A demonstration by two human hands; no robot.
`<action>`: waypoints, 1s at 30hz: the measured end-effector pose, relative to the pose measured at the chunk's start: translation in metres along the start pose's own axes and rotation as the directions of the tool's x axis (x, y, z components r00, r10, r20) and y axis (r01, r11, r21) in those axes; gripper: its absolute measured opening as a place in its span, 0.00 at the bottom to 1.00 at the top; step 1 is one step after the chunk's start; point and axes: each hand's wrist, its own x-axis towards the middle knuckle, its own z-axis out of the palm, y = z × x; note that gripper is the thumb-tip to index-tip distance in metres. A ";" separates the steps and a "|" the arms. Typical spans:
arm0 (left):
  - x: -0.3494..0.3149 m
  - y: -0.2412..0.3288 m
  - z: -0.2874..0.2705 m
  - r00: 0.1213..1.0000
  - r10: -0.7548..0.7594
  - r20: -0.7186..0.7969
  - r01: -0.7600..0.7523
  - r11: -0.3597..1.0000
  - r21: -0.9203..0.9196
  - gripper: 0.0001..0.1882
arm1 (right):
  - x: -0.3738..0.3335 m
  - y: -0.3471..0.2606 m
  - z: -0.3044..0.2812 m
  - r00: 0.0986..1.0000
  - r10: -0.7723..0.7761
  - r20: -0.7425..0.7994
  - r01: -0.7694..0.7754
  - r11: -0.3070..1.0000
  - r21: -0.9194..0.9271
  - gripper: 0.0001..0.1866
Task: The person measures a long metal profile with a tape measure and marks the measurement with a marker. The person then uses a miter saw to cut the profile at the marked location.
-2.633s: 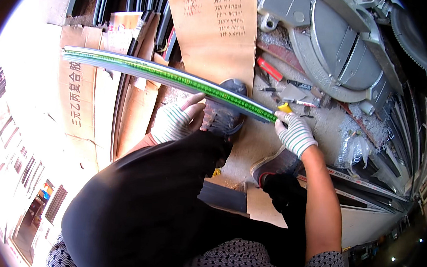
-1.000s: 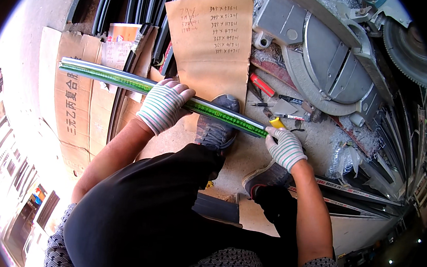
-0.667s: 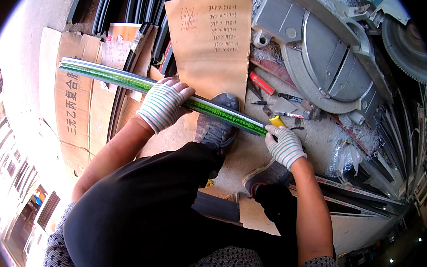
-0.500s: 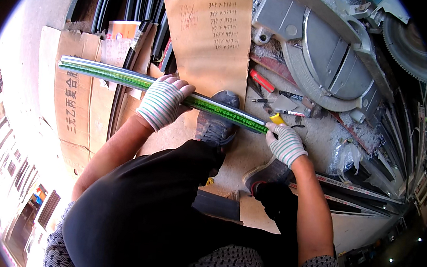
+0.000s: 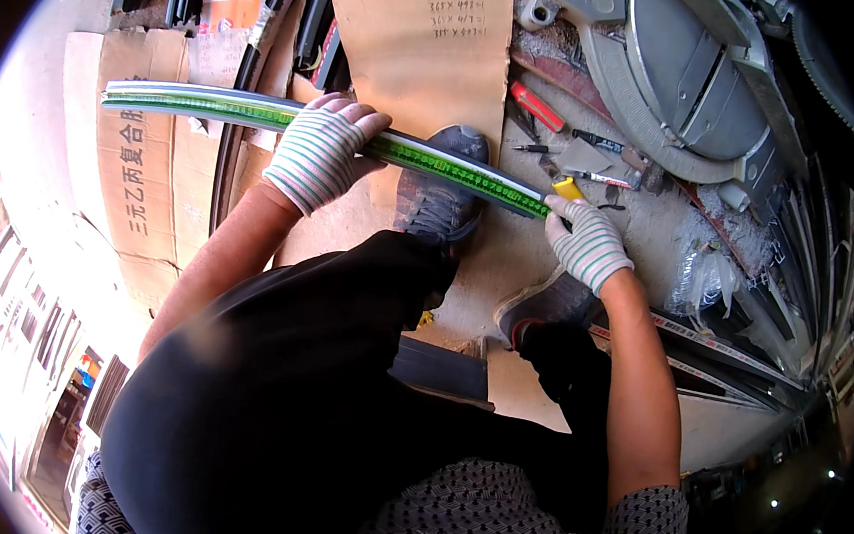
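A long, narrow metal strip (image 5: 195, 92) with a whitish edge lies across in front of me, its left end a little higher in view. Along it runs a green tape measure blade (image 5: 445, 165) with dark markings. My left hand (image 5: 321, 153), in a white glove with green stripes, is wrapped round the strip and blade left of the middle. At the right end, my right hand (image 5: 587, 242), gloved alike, pinches the strip and blade between thumb and fingers. The blade's exact end is hidden by those fingers.
A brown sheet with handwriting (image 5: 413, 65) lies beyond my shoe (image 5: 443, 188). A grey mitre saw (image 5: 663, 75) stands at the far right. Near it are a red-handled tool (image 5: 537, 107), a marker (image 5: 597, 140) and a yellow object (image 5: 567, 188). Cardboard (image 5: 148, 185) lies at the left.
The view has shifted, so the floor things, strip and hands all sit higher in it. Both hands keep their grip on the strip and the blade.
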 end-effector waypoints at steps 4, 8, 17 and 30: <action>-0.001 0.001 -0.001 1.000 -0.001 -0.002 0.001 1.000 0.001 0.29 | 0.000 -0.001 -0.002 1.000 0.011 0.016 -0.011 1.000 -0.002 0.19; 0.001 0.001 0.000 1.000 0.009 -0.009 -0.009 1.000 0.009 0.28 | 0.000 0.002 -0.001 1.000 0.011 0.022 -0.011 1.000 -0.002 0.19; -0.002 0.001 0.000 1.000 0.000 -0.017 0.000 1.000 0.004 0.29 | -0.001 -0.005 -0.005 0.997 0.039 0.067 -0.039 0.999 -0.013 0.19; 0.000 0.003 0.000 0.999 0.011 -0.041 -0.011 1.000 -0.010 0.29 | -0.003 -0.003 -0.003 0.998 0.038 0.044 -0.037 0.999 -0.015 0.18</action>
